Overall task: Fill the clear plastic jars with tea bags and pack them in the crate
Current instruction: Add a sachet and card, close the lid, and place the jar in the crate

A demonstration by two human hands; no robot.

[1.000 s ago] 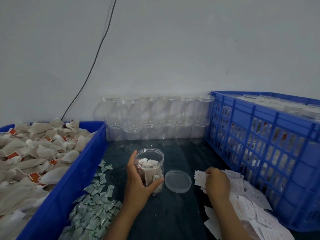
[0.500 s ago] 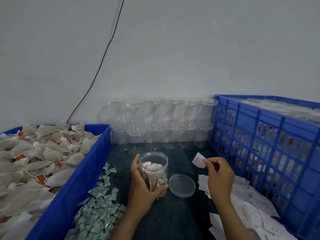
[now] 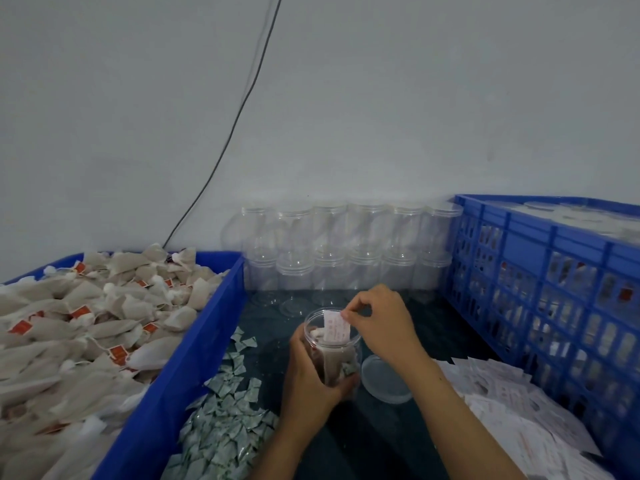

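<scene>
the left hand [image 3: 311, 372] is wrapped around an open clear jar [image 3: 332, 344] standing near the middle of the dark worktop [image 3: 381, 441], fingers curled round its side. tea bags fill the lower part of the jar. the right hand [image 3: 381, 320] pinches a small white printed slip [image 3: 335, 330] between thumb and fingertips, its lower end down inside the jar's mouth. the jar's round clear lid [image 3: 386, 381] lies flat on the worktop just right of the jar. a blue bin [image 3: 180, 375] heaped with tea bags [image 3: 86, 323] runs along the left edge, with a scatter of small green-white sachets [image 3: 225, 420] beside it. more white slips [image 3: 512, 407] are spread toward the right edge, against a blue crate [image 3: 554, 271] holding lidded jars. empty clear jars [image 3: 346, 244] are stacked two high along the back edge by the wall.
</scene>
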